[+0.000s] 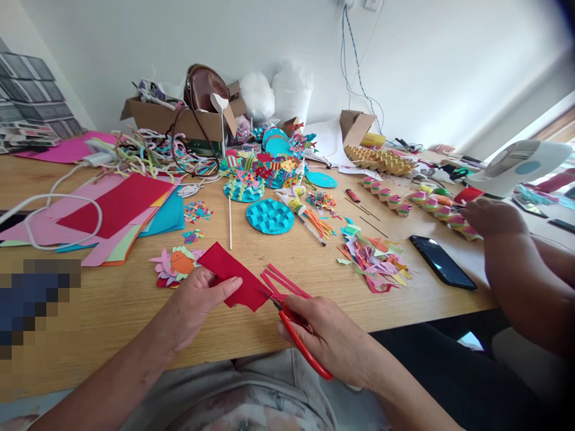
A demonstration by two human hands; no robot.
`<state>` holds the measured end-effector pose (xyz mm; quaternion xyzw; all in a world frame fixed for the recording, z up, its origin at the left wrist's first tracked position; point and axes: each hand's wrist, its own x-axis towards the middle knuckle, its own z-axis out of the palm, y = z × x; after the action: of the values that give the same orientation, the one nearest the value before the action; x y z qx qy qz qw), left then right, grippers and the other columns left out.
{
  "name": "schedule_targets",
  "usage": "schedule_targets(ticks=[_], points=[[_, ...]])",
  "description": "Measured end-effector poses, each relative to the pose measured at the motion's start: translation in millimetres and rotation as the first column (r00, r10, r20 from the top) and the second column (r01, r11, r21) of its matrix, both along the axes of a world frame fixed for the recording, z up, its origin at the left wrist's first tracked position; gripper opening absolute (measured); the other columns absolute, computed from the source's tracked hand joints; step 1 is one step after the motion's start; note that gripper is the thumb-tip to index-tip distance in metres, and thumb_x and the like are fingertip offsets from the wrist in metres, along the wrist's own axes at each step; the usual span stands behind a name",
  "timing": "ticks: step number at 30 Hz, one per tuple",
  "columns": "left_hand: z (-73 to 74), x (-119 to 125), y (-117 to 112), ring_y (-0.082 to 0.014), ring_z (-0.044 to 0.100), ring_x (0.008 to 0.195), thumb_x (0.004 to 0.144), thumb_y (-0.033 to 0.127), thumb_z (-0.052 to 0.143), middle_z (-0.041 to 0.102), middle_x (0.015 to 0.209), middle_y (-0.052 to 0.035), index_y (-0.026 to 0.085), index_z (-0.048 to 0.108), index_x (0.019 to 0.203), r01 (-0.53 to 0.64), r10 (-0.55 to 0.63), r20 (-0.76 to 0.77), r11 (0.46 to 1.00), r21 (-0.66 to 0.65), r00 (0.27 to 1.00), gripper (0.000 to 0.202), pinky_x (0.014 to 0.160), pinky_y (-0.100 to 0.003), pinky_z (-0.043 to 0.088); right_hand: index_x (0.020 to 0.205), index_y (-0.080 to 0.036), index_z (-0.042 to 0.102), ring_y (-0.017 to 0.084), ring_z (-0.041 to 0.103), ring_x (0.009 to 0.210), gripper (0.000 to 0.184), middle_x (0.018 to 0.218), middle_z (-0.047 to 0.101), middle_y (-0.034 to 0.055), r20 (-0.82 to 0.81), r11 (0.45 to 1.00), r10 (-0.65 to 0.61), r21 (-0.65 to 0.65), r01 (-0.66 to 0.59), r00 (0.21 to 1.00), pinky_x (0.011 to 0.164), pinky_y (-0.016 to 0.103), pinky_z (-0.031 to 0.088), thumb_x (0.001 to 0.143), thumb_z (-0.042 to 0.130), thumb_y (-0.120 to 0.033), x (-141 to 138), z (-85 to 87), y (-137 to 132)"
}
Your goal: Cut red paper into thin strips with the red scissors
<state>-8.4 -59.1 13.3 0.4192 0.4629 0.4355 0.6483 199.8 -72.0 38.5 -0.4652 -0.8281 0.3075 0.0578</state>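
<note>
My left hand point(202, 299) pinches a piece of red paper point(240, 278) between thumb and fingers, above the front of the wooden table. In my right hand point(327, 335) is a pair of scissors with red handles point(299, 344), its blades at the paper's right end. Thin red paper strips point(285, 280) lie just beyond the blades. Behind my left hand is a small pile of cut paper fish shapes, with an orange fish point(182, 261) on top. Colourful paper scraps point(375, 257) are heaped beyond my right hand.
A black phone point(442, 261) lies on the right, near a co-worker's hand point(496, 218). Coloured paper sheets point(119, 206) and a white cable point(45, 245) spread at the left. A blue textured disc point(269, 216), glue bottles point(291, 202) and a cardboard box point(171, 123) stand farther back.
</note>
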Motion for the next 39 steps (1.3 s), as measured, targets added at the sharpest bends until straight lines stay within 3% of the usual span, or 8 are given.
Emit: schedule_targets(ticks=[10,21,30,39], points=[[1.7,0.0,0.6,-0.016,0.062,0.066,0.068,0.03,0.067,0.072,0.069,-0.001,0.019,0.072,0.077,-0.036,0.036,-0.022,0.999,0.011,0.999,0.015,0.069,-0.026,0.047,0.07,-0.019,0.044,0.011,0.042,0.053,0.032,0.06,0.05,-0.0014,-0.023,1.0,0.007,0.004,-0.006,1.0,0.05,0.022,0.028,0.089,0.035,-0.043,1.7,-0.6,-1.7],[2.5,1.8,-0.5,-0.0174,0.064,0.069,0.071,0.029,0.064,0.072,0.071,-0.0013,0.019,0.071,0.082,0.013,-0.013,-0.005,1.0,-0.002,1.0,0.017,0.072,-0.028,0.047,0.069,-0.018,0.045,0.01,0.041,0.053,0.032,0.059,0.048,-0.0024,-0.038,1.0,0.004,-0.002,-0.004,0.999,0.05,0.021,0.028,0.088,0.037,-0.042,-0.5,-0.3,-1.0],[4.0,2.5,-0.3,-0.0176,0.063,0.064,0.067,0.03,0.066,0.071,0.067,-0.0018,0.017,0.071,0.074,-0.004,0.004,-0.01,1.0,-0.03,1.0,0.016,0.07,-0.028,0.047,0.064,-0.018,0.043,0.009,0.037,0.05,0.029,0.057,0.045,-0.0031,-0.084,1.0,0.001,0.005,0.0,0.996,0.048,0.021,0.026,0.09,0.035,-0.029,-0.5,-5.9,-2.2],[-0.2,0.1,1.1,-0.0149,0.058,0.058,0.067,0.031,0.066,0.068,0.062,-0.0016,0.015,0.067,0.067,-0.006,0.004,-0.05,0.999,-0.048,0.999,0.016,0.064,-0.028,0.046,0.061,-0.019,0.037,0.008,0.032,0.048,0.033,0.054,0.038,-0.0051,-0.14,1.0,-0.003,-0.005,0.002,0.99,0.046,0.021,0.023,0.09,0.036,-0.033,1.1,-9.7,-3.3]])
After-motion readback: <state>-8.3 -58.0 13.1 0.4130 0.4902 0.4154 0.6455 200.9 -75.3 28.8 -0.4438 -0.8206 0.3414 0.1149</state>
